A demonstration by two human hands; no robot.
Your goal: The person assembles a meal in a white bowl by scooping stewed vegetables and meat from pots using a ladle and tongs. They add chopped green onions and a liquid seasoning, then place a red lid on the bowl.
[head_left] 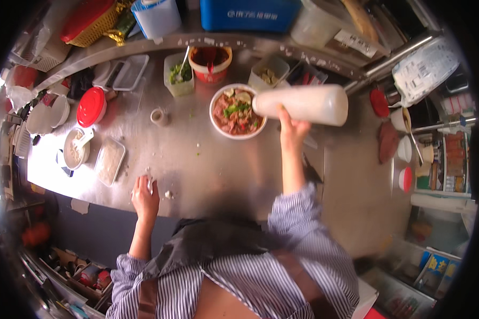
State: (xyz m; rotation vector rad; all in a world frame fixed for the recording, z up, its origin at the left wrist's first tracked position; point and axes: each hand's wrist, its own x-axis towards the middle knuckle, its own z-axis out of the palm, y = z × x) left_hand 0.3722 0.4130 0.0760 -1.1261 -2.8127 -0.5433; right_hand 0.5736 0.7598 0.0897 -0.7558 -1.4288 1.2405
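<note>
My right hand (292,134) grips a large whitish plastic bottle (308,104) from below. The bottle lies nearly level, its narrow end pointing left over the right rim of a white bowl (214,123). Sliced meat in reddish sauce, chopped greens and a pale round slice (243,98) fill that bowl. Near the counter's front edge, my left hand (145,198) is closed, with a small pale thing between its fingertips that I cannot make out. White crumbs (168,194) lie just right of it.
Behind the bowl stand a red-and-white tub of dark sauce (210,73), a container of greens (172,87) and another clear container (257,81). Leftward on the steel counter (175,154) are a small cup (158,117), a clear tray (110,161), a bowl with a white scoop (72,151) and a red lid (91,107).
</note>
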